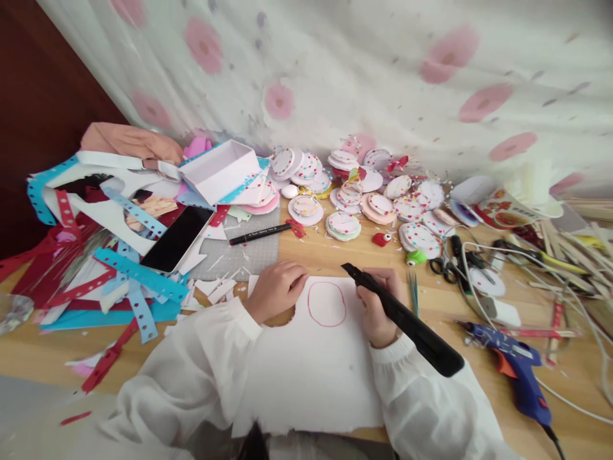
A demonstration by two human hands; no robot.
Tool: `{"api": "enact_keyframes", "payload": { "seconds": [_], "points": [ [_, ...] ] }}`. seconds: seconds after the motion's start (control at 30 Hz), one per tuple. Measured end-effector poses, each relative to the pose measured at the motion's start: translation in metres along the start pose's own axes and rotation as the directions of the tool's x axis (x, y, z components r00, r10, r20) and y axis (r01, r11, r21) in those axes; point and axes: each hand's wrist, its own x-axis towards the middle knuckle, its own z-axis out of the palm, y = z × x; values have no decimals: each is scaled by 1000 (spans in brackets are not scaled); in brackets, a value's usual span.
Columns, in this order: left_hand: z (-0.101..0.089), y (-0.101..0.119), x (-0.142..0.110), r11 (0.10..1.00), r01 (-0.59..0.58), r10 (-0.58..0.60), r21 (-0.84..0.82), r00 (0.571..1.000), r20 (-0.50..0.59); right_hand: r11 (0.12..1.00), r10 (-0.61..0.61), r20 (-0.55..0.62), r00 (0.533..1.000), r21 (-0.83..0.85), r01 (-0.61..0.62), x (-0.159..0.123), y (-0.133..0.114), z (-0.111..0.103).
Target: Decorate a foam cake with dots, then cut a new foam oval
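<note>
A sheet of white card (311, 377) lies before me, with a rounded cut-out along its upper left edge. On it is a hand-drawn red circle (326, 327). My left hand (278, 291) presses down at the card's upper edge beside the cut-out, its fingers curled together; their undersides are hidden. In my right hand (380, 313) is a black utility knife (407, 319), its blade end pointing up and left above the card, just right of the circle. The knife tip appears apart from the card.
At left, paper scraps (138, 275) surround a phone (178, 239). Behind are a black marker (260, 234) and decorated paper discs (343, 223). A blue glue gun (522, 370), scissors (447, 271), tweezers (413, 294) and a white cable (472, 294) lie at right.
</note>
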Motion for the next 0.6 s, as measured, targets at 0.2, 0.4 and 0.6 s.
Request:
{"api": "enact_keyframes", "payload": {
  "seconds": [0.2,0.4,0.6],
  "points": [
    [-5,2,-2,991,108,-112,73,992,57,993,98,61,993,55,-101,11,-12,-1],
    [-3,0,-1,988,86,-95,125,994,63,987,79,131,988,-153,-58,7,-6,-3],
    [0,-2,-1,988,59,-67,144,996,56,954,76,223,972,-299,-6,5,0,1]
  ]
}}
